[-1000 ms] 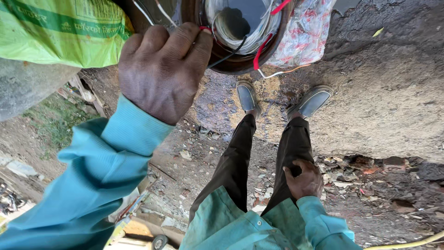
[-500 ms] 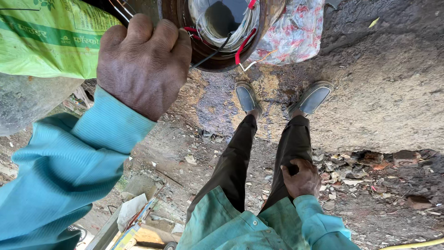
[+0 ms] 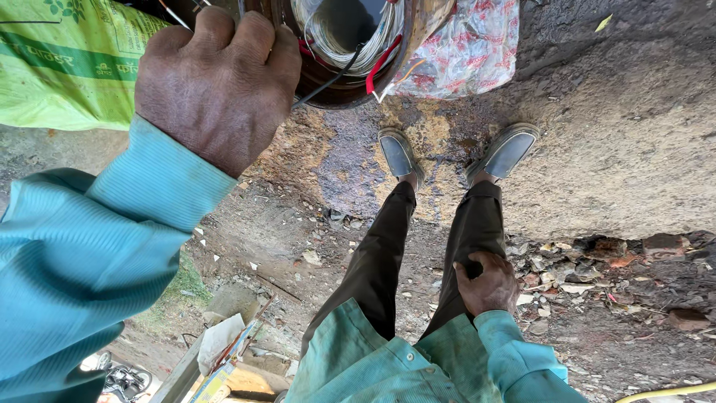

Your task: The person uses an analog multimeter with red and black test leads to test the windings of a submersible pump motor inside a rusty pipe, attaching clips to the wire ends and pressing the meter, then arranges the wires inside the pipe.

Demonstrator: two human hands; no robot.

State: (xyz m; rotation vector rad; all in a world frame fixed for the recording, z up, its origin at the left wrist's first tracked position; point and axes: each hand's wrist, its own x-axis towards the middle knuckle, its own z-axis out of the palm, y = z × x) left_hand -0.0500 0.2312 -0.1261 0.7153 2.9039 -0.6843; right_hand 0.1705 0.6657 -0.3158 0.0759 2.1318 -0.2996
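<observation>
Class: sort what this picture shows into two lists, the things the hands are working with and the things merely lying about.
In hand:
- left hand gripping the rim of a round metal housing
- wire coil and red wires inside it
- right hand resting on the thigh

Lying about:
- green sack
- patterned plastic bag
- rubble
- yellow hose

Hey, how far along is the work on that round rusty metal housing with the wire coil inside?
Done: a pale wire winding sits coiled inside the round brown metal housing. In hand: the left hand has a closed grip on its rim, while the right hand rests on the dark trouser thigh. Left: red and black wire ends hang loose from the opening, joined to nothing visible.
</observation>
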